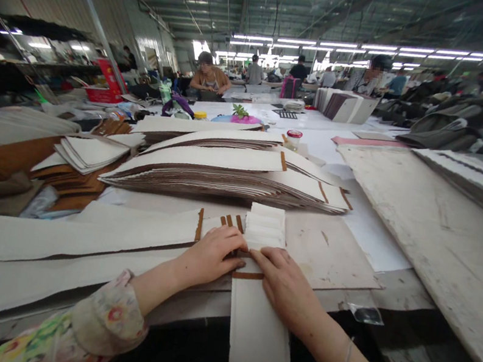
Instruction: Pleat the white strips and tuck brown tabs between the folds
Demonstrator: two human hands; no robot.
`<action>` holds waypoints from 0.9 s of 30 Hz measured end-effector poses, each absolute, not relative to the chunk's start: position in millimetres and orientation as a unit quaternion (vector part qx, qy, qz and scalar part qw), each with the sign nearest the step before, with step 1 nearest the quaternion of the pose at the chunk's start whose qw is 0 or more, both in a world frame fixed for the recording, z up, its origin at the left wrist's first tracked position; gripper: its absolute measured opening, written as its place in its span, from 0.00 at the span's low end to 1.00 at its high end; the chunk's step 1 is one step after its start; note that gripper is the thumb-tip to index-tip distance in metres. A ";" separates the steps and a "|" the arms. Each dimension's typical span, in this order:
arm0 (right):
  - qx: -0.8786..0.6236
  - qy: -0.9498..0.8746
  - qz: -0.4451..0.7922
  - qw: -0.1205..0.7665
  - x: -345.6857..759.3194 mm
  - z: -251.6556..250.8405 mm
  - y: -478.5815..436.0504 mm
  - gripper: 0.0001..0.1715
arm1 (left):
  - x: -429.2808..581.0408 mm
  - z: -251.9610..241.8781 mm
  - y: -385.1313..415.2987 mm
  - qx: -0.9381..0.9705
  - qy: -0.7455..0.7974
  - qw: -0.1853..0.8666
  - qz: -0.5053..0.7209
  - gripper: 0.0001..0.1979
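A long off-white strip (259,338) with a brown band across it hangs over the table's front edge toward me. My left hand (216,252) is closed, with thumb and fingers pinching the strip's far end. From the other side, my right hand (286,284) presses its fingers together on the same end, its palm over the strip's right edge. Both sets of fingertips nearly meet there. Just beyond them lies a small stack of off-white pieces (265,225). Left of my hands, more long strips (69,239) with brown end bands lie on the table.
A thick pile of similar strips (225,169) stands behind my hands. Brown and white pieces (82,163) are heaped at left. A large pale board (434,219) lies at right. Further back are a red-lidded jar (293,139) and a person (211,79) across the table.
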State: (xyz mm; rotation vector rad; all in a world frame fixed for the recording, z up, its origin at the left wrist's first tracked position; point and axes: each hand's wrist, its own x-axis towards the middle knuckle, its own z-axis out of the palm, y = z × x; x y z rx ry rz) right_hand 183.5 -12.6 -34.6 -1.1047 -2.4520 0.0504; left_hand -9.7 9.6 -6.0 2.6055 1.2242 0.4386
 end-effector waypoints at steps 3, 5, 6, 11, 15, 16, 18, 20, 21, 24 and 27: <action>-0.399 -0.893 0.016 0.208 182.2 -33.5 -12.5 0.26 | -9.7 -6.3 9.4 0.896 0.409 0.098 0.140 0.06; -0.396 -0.895 0.012 0.204 181.5 -34.5 -12.5 0.24 | -9.9 -6.7 9.3 0.905 0.398 0.080 0.128 0.05; -0.394 -0.896 0.006 0.203 181.2 -35.4 -12.6 0.24 | -10.0 -6.8 9.1 0.910 0.392 0.067 0.119 0.05; -0.391 -0.902 -0.032 0.183 179.7 -37.9 -13.4 0.23 | -12.8 -6.5 5.3 0.929 0.365 -0.015 0.050 0.09; -0.398 -0.900 -0.048 0.169 180.6 -39.2 -15.2 0.23 | -23.0 -10.1 -1.5 0.939 0.339 -0.056 0.020 0.14; -0.403 -0.898 -0.055 0.168 181.1 -40.2 -15.8 0.23 | -26.3 -11.9 -3.2 0.939 0.337 -0.064 0.017 0.16; -0.416 -0.891 -0.075 0.168 182.1 -42.8 -17.0 0.22 | -32.3 -16.2 -6.4 0.937 0.339 -0.079 0.011 0.18; -0.427 -0.882 -0.094 0.174 182.7 -45.1 -18.0 0.20 | -36.1 -20.0 -8.5 0.935 0.344 -0.090 0.009 0.18; -0.431 -0.879 -0.103 0.178 182.8 -45.8 -18.3 0.19 | -37.0 -21.2 -9.0 0.934 0.344 -0.092 0.012 0.18; -0.437 -0.873 -0.120 0.180 182.4 -45.8 -18.5 0.18 | -36.2 -19.8 -7.9 0.932 0.352 -0.077 0.032 0.17; -0.435 -0.872 -0.128 0.182 182.4 -44.8 -18.4 0.16 | -34.6 -9.8 -3.3 0.928 0.365 -0.006 0.080 0.14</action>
